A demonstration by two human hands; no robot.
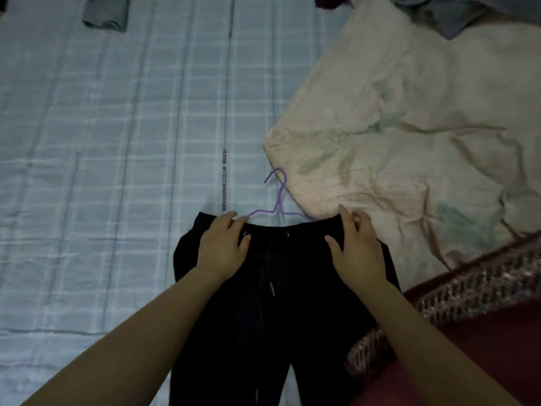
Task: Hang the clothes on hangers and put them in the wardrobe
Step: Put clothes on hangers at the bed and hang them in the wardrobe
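Both hands flat, fingers spread, on black drawstring trousers [281, 288]: left hand [224, 249], right hand [358, 253], at waistband. Purple hanger [278, 200] probably tucked under it, frame centre. Next: thread waistband onto hanger, lift.

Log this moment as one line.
step: fitting hanger | trousers: flat on bed | hanger: hook out past waistband | left hand: on waistband | right hand: on waistband

Bedsheet [102, 171] left open; quilt [395, 127] crowds right.
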